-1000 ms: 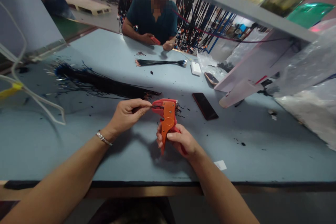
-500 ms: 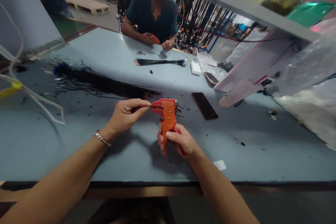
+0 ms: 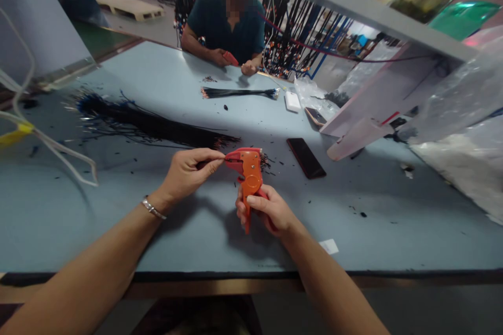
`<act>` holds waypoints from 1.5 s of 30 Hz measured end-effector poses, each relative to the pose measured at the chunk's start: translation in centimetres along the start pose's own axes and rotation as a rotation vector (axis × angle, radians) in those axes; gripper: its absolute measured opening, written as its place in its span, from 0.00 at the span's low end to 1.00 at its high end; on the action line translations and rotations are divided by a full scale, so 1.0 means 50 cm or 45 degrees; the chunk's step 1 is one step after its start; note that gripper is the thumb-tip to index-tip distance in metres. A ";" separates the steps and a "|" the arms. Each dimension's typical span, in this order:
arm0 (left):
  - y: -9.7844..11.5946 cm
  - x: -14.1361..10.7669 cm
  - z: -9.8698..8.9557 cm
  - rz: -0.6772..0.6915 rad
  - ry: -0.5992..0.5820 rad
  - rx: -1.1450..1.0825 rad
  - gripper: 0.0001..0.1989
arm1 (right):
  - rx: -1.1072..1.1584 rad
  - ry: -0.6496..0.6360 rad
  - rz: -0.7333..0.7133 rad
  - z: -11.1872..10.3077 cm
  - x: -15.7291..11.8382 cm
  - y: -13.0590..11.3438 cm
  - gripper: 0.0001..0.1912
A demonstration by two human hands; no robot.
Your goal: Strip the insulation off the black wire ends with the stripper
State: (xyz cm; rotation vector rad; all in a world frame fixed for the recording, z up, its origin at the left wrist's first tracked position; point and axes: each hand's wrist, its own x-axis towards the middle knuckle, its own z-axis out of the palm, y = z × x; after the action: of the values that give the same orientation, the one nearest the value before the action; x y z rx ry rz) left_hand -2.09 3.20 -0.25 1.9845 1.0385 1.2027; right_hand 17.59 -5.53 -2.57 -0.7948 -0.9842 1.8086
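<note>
My right hand (image 3: 267, 208) is wrapped round the handles of an orange and red wire stripper (image 3: 251, 175), held upright above the table with its jaws pointing left. My left hand (image 3: 192, 172) pinches a thin black wire right at the mouth of those jaws; most of the wire is hidden by the fingers. Just beyond both hands lies a thick bundle of black wires (image 3: 153, 125), with blue and silvery ends at the left and copper-coloured ends at the right. Small black offcuts (image 3: 267, 163) are scattered behind the stripper.
A dark phone (image 3: 306, 158) lies right of the stripper. Farther back are a smaller wire bundle (image 3: 239, 93), a white box (image 3: 292, 101) and another phone (image 3: 315, 116). Across the table a co-worker (image 3: 226, 26) holds a red tool. White cables (image 3: 58, 152) hang at the left.
The stripper's head and upper body have shifted very slightly left. Both hands keep their grips, and the wire stays at the jaws.
</note>
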 end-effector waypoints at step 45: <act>-0.005 -0.020 0.035 -0.011 0.133 0.182 0.13 | -0.139 0.246 -0.038 0.012 0.016 0.038 0.21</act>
State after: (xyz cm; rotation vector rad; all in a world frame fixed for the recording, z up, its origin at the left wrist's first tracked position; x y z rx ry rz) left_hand -0.89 2.33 -1.61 2.0404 1.2148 1.2710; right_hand 16.04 -5.51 -4.03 -0.9968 -0.9686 1.6293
